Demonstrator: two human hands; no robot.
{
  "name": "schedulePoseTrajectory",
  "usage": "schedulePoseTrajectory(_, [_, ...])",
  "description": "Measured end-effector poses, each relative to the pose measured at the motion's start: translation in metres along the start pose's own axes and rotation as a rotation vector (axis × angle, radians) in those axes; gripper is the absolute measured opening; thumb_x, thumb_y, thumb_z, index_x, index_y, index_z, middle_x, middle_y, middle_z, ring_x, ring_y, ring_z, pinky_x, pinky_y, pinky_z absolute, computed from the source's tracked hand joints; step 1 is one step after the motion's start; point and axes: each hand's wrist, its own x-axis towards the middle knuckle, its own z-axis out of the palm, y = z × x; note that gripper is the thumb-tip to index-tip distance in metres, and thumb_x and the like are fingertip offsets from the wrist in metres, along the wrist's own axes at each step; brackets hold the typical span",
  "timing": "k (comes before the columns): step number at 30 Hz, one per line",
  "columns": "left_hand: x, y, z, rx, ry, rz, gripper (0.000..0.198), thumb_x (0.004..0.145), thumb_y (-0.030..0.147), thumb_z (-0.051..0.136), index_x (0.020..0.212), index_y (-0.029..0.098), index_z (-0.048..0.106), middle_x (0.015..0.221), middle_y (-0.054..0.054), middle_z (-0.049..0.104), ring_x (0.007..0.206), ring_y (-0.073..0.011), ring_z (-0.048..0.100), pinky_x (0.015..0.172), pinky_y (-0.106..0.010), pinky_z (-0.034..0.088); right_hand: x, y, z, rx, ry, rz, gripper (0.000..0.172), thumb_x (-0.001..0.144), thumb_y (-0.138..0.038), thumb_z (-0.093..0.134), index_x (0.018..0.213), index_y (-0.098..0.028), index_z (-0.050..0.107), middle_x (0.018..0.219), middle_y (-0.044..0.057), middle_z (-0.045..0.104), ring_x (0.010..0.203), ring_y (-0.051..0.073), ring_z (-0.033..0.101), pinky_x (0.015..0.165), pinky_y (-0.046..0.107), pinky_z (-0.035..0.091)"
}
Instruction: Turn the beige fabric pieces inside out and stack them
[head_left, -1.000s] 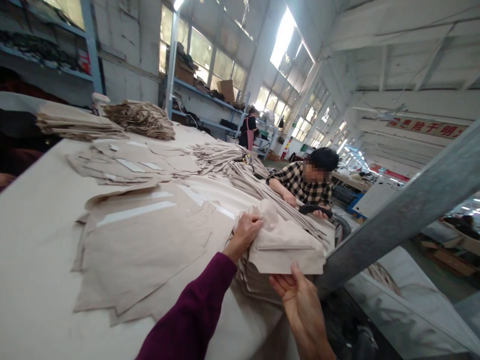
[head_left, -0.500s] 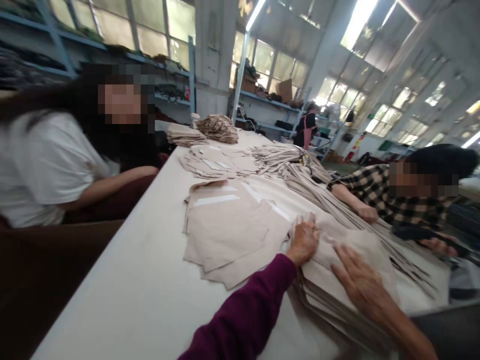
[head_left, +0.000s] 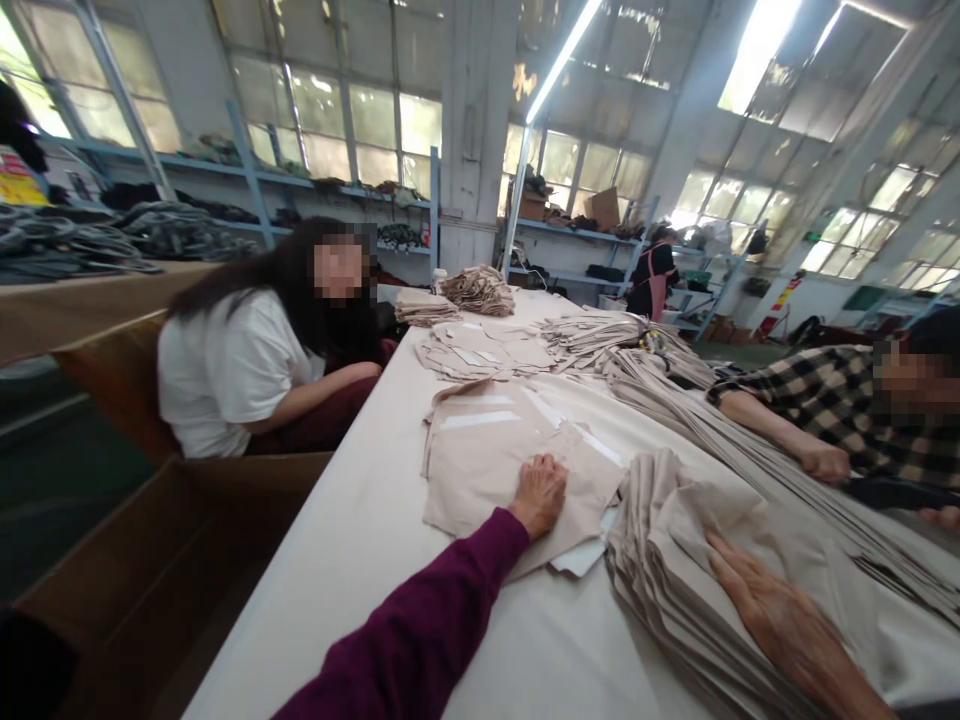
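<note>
My left hand (head_left: 540, 494), below a purple sleeve, is on the flat beige fabric panels (head_left: 469, 470) in the middle of the table. Its fingers are curled and pressed together on the top panel; the fingertips are hidden. White strips mark these panels. My right hand (head_left: 780, 610) lies flat, fingers stretched out, on a thick stack of beige fabric (head_left: 652, 560) with folded, rumpled layers. A white piece (head_left: 581, 555) shows between the panels and the stack.
Along the white table (head_left: 322, 560) are more fabric piles (head_left: 480, 290) and long beige strips (head_left: 787, 480). A person in white (head_left: 232, 370) sits at left, by a cardboard box (head_left: 172, 540). Someone in a checked shirt (head_left: 802, 400) works at right. Shelves (head_left: 577, 230) line the wall.
My left hand has left the thick stack's edge and moved left onto the flat panels. My right hand stays on the stack. The view has swung left.
</note>
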Motion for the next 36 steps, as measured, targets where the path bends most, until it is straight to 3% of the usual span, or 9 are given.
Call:
schedulePoseTrajectory(3, [-0.012,0.002,-0.006,0.014,-0.023,0.029,0.021,0.087,0.013,0.037,0.099,0.01,0.053,0.101,-0.015,0.053,0.095,-0.0254,0.051,0.08,-0.039,0.042,-0.006,-0.029,-0.016,-0.064,0.276,-0.114,0.041,0.085,-0.032,0.03,0.092,-0.016,0.067,0.102,0.018,0.066,0.098,0.032,0.059,0.083,0.048,0.047])
schedulePoseTrajectory(6, [-0.028,0.006,-0.009,0.008,-0.048,0.047,0.018,0.085,0.012,0.038,0.097,0.012,0.052,0.097,-0.013,0.054,0.088,-0.0239,0.053,0.074,-0.036,0.044,0.006,-0.092,-0.036,0.0,0.491,-0.186,0.033,0.086,-0.032,0.039,0.101,-0.015,0.063,0.105,0.015,0.064,0.098,0.028,0.059,0.087,0.044,0.046])
schedulePoseTrajectory(9, [-0.054,0.007,-0.009,-0.034,-0.071,0.116,0.017,0.083,0.015,0.044,0.098,0.014,0.051,0.098,-0.011,0.054,0.087,-0.0226,0.053,0.071,-0.033,0.044,0.052,-0.162,-0.04,0.175,0.414,-0.297,0.029,0.088,-0.027,0.04,0.106,-0.016,0.06,0.111,0.012,0.062,0.103,0.024,0.057,0.092,0.039,0.044])
schedulePoseTrajectory(12, [-0.086,0.0,-0.012,-0.115,-0.063,0.241,0.019,0.083,0.02,0.045,0.101,0.016,0.05,0.101,-0.01,0.055,0.086,-0.0213,0.052,0.071,-0.032,0.044,0.118,-0.209,-0.018,0.244,0.121,-0.339,0.031,0.087,-0.021,0.04,0.113,-0.013,0.056,0.12,0.014,0.056,0.11,0.024,0.052,0.095,0.037,0.041])
schedulePoseTrajectory(18, [-0.142,-0.038,-0.04,-0.164,-0.086,0.356,0.013,0.074,0.015,0.049,0.086,0.017,0.05,0.089,-0.005,0.056,0.077,-0.0172,0.052,0.069,-0.028,0.042,0.191,-0.227,0.042,0.336,-0.135,-0.282,0.019,0.072,-0.016,0.054,0.091,-0.014,0.06,0.094,0.011,0.063,0.092,0.022,0.055,0.081,0.032,0.04])
schedulePoseTrajectory(22, [-0.15,-0.058,-0.064,-0.46,-0.093,0.101,0.004,0.074,0.018,0.052,0.077,0.017,0.053,0.077,-0.002,0.057,0.069,-0.0138,0.053,0.063,-0.024,0.041,0.19,-0.225,0.042,0.381,-0.186,-0.232,0.005,0.069,-0.019,0.053,0.067,-0.015,0.053,0.065,0.002,0.054,0.064,0.014,0.05,0.058,0.024,0.034])
schedulePoseTrajectory(28, [-0.128,-0.08,-0.079,-1.099,0.18,-0.438,0.047,0.079,0.053,0.05,0.103,0.013,0.053,0.087,-0.006,0.06,0.068,-0.0147,0.055,0.054,-0.022,0.041,0.144,-0.269,0.005,0.768,-0.218,-0.372,0.019,0.078,-0.026,0.049,0.061,-0.017,0.049,0.058,-0.003,0.048,0.057,0.011,0.043,0.052,0.022,0.032])
schedulePoseTrajectory(33, [-0.134,-0.097,-0.071,-0.931,0.356,-0.61,0.042,0.08,0.051,0.045,0.063,0.013,0.05,0.062,-0.002,0.048,0.06,-0.0128,0.044,0.051,-0.023,0.034,0.105,-0.303,-0.011,1.052,-0.348,-0.514,0.02,0.085,-0.03,0.046,0.085,-0.019,0.063,0.085,0.004,0.062,0.076,0.016,0.055,0.067,0.026,0.044])
schedulePoseTrajectory(36, [-0.14,-0.093,-0.071,-0.91,0.4,-0.642,0.044,0.081,0.053,0.041,0.056,0.016,0.041,0.056,0.002,0.037,0.056,-0.0109,0.036,0.049,-0.023,0.029,0.103,-0.3,-0.004,1.139,-0.301,-0.442,0.025,0.083,-0.036,0.05,0.097,-0.02,0.063,0.098,0.006,0.062,0.091,0.02,0.057,0.08,0.032,0.046])
